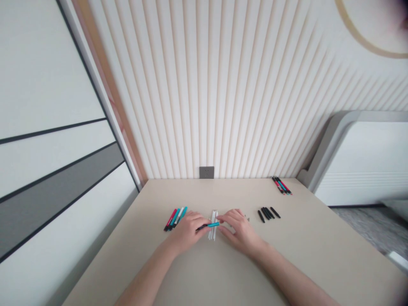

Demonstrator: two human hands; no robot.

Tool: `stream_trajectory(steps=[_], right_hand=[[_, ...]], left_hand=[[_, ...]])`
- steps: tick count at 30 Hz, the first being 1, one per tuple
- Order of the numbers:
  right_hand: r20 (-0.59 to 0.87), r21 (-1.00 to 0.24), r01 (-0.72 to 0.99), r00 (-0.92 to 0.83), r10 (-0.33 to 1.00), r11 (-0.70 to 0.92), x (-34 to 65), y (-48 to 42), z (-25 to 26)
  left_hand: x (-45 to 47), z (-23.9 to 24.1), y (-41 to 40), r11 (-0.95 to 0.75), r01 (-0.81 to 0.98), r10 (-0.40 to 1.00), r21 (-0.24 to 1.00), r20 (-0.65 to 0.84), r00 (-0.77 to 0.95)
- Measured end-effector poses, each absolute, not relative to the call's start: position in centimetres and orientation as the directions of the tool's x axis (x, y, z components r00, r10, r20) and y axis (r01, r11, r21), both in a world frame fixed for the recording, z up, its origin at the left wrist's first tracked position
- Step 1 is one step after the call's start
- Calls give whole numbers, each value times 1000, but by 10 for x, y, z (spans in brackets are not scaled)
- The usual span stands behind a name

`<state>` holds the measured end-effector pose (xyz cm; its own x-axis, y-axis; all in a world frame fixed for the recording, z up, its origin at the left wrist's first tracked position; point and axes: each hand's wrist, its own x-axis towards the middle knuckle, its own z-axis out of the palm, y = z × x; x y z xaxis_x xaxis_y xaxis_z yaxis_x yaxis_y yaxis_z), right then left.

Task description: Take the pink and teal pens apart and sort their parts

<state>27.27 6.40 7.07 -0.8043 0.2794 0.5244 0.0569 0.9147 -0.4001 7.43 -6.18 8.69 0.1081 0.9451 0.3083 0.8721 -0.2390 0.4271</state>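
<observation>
My left hand (189,229) is closed around a teal pen barrel (213,224) with a black end, held level above the table. Just at the barrel's teal end is my right hand (237,227), its thumb and forefinger apart with a gap between them; nothing shows clearly in its grip. Under the barrel lies a bunch of thin white pen refills (212,235). Beside my left hand rest several red, teal and white pen barrels (174,220). Some small pieces (247,219) peek out behind my right hand, too tiny to make out.
Several black pen parts (267,213) lie right of my right hand. At the table's back right is a group of red, teal and black pens (282,185). A ribbed wall with a dark socket (206,172) borders the beige table (191,276); a cabinet stands left.
</observation>
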Motion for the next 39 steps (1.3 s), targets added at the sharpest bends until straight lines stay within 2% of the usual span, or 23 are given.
stream_trajectory(steps=[4, 11, 16, 22, 25, 33, 39], right_hand=[[508, -390, 67, -816, 275, 918, 265, 56, 66], [500, -423, 68, -814, 295, 904, 264, 57, 62], [519, -442, 63, -796, 313, 895, 263, 55, 63], [502, -384, 186, -780, 374, 904, 261, 54, 57], [470, -314, 225, -807, 357, 922, 256, 51, 53], [479, -136, 214, -841, 253, 967, 228, 40, 51], [511, -125, 211, -824, 245, 970, 223, 43, 47]], left_hand=[[75, 84, -61, -254, 830, 937, 496, 339, 85], [71, 78, -63, -192, 721, 930, 666, 358, -83], [70, 83, -62, -134, 685, 923, 716, 343, -177], [53, 86, -61, -51, 627, 836, 777, 377, -398], [43, 82, -61, -34, 613, 790, 789, 397, -467], [41, 70, -58, -23, 627, 792, 779, 397, -463], [41, 66, -56, -25, 614, 829, 789, 359, -428]])
